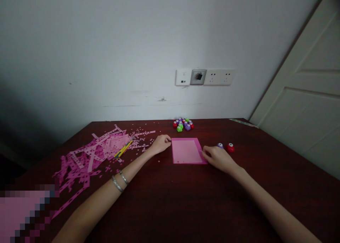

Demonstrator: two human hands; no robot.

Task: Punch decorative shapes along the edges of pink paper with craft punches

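Observation:
A sheet of pink paper [185,151] lies flat on the dark wooden table [170,197]. It has a paler pink rectangle inside a darker pink border. My left hand [161,144], with two bracelets on its wrist, is closed at the sheet's upper left edge. Along the right edge, the fingers of my right hand [219,158] are bent together on the border. Just beyond that hand sit a purple hole punch [220,145], partly hidden, and a red hole punch [230,148], both small with rounded tops.
Punched pink paper strips [98,147] and tiny scraps are heaped at the left, with a yellow craft knife [124,148] on them. Several red, purple and green punches [183,124] cluster near the wall. Sockets [219,77] are on the wall; a white door [305,84] stands right.

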